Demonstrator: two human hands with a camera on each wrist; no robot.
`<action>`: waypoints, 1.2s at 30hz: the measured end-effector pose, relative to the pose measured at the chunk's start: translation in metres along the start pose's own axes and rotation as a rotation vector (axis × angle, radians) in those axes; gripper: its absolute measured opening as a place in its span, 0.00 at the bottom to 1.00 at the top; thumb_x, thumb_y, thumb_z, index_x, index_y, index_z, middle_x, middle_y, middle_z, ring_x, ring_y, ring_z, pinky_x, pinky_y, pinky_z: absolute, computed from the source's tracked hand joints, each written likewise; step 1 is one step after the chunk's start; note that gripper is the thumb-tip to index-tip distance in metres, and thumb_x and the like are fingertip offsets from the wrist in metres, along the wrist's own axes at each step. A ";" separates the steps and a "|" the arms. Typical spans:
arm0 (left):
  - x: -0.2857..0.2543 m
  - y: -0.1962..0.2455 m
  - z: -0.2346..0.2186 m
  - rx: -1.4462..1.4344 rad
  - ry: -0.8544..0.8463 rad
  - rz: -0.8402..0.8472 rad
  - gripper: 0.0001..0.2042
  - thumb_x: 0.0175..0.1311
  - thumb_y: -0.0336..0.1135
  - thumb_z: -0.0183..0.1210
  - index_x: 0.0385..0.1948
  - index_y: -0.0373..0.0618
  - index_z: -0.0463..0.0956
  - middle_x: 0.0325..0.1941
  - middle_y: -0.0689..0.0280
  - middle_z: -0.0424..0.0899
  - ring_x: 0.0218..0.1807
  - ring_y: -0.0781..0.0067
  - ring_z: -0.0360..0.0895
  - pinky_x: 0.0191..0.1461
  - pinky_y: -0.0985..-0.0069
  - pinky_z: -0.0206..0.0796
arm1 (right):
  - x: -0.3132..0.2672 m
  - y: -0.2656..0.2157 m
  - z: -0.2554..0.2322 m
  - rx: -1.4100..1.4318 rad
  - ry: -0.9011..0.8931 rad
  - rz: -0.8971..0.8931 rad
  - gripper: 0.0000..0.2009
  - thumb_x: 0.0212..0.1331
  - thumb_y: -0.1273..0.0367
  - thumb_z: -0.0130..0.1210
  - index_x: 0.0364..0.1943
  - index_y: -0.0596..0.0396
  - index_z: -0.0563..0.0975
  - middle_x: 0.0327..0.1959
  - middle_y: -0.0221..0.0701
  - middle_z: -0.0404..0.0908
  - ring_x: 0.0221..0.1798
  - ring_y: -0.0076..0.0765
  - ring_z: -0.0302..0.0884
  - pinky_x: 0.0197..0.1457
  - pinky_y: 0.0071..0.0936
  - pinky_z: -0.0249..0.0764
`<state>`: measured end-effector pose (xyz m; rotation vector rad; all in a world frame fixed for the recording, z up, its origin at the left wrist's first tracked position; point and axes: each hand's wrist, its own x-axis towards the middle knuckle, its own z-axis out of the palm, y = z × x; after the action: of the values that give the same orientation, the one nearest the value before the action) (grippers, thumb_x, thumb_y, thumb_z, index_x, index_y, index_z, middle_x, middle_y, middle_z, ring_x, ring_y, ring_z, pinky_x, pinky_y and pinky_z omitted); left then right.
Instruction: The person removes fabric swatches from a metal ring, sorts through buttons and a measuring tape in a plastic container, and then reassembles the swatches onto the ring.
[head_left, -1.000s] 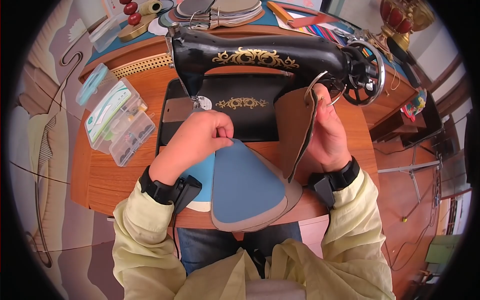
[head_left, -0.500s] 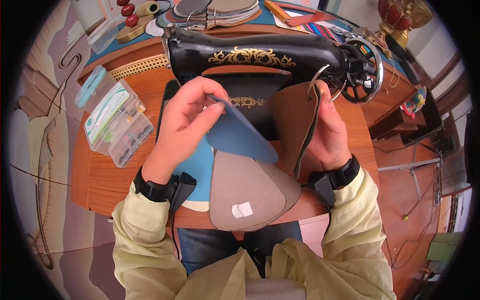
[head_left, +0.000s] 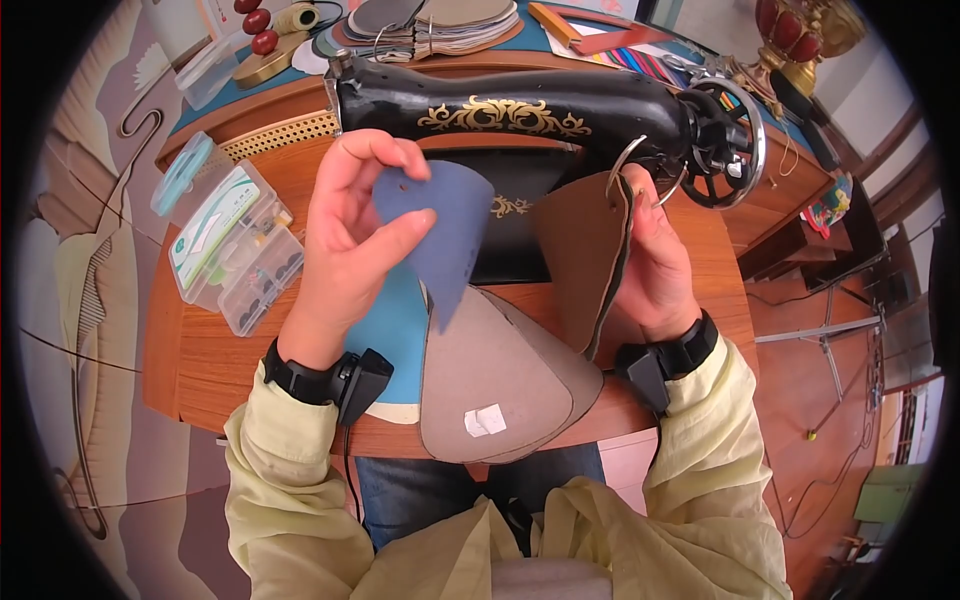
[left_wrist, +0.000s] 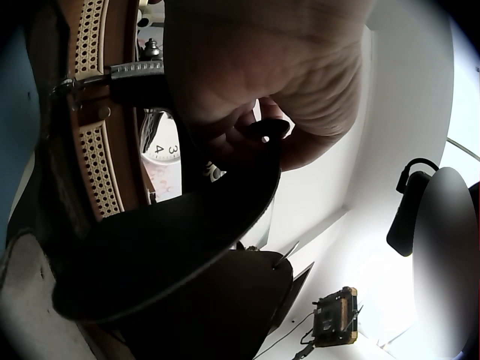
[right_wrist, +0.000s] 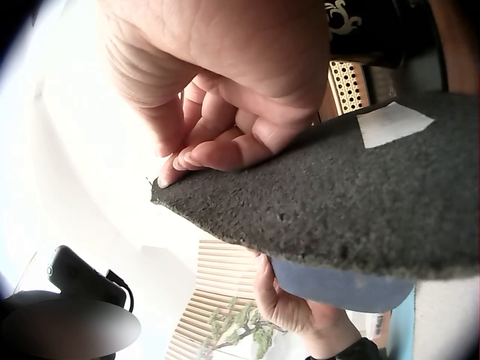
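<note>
My left hand (head_left: 345,235) pinches a blue leather swatch (head_left: 460,215) at its narrow end, where a small punched hole shows. The swatch is raised and bent, its wide end curling downward. In the left wrist view this swatch (left_wrist: 172,240) looks almost black. My right hand (head_left: 655,260) holds brown leather swatches (head_left: 575,260) by their top corner, beside an open metal ring (head_left: 624,157) that passes through them. A rough dark underside (right_wrist: 300,202) with a white label shows in the right wrist view. Beige-grey swatches (head_left: 500,365) and a light-blue swatch (head_left: 392,345) lie fanned below.
A black sewing machine (head_left: 510,108) with gold ornament stands behind the hands, its handwheel (head_left: 745,150) at the right. To the left sits an opened clear plastic box (head_left: 245,245) of small parts. More swatches (head_left: 440,28) are stacked at the back.
The left hand has lifted the blue swatch off the beige-grey ones and turned it upright, uncovering a white label beneath. The right hand keeps its hold on the brown swatches, nearly still.
</note>
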<state>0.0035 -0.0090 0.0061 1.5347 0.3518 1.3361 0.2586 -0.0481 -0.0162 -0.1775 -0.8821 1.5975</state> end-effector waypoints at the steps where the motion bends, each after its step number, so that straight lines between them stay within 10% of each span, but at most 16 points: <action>1: 0.001 0.002 0.003 -0.027 0.022 -0.018 0.20 0.55 0.20 0.59 0.50 0.45 0.65 0.49 0.64 0.71 0.53 0.75 0.68 0.57 0.78 0.63 | 0.000 0.000 0.000 0.000 -0.006 0.001 0.04 0.70 0.66 0.49 0.40 0.50 0.71 0.30 0.26 0.79 0.29 0.21 0.73 0.33 0.16 0.71; 15: 0.006 0.003 -0.002 -0.261 0.099 -0.188 0.25 0.63 0.24 0.55 0.64 0.38 0.61 0.64 0.52 0.70 0.60 0.67 0.74 0.63 0.71 0.67 | -0.001 -0.001 0.001 -0.027 -0.017 0.013 0.03 0.70 0.66 0.49 0.40 0.46 0.72 0.31 0.25 0.77 0.28 0.21 0.70 0.32 0.16 0.68; 36: -0.002 -0.006 -0.002 -0.176 0.056 -0.208 0.17 0.62 0.20 0.58 0.53 0.37 0.72 0.52 0.58 0.80 0.53 0.73 0.78 0.57 0.74 0.72 | -0.006 0.007 0.025 -0.517 -0.044 0.114 0.03 0.66 0.69 0.54 0.37 0.51 0.73 0.41 0.38 0.85 0.35 0.16 0.77 0.36 0.14 0.72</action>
<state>0.0035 -0.0067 0.0001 1.2801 0.4066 1.2149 0.2405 -0.0643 -0.0057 -0.5653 -1.3278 1.4519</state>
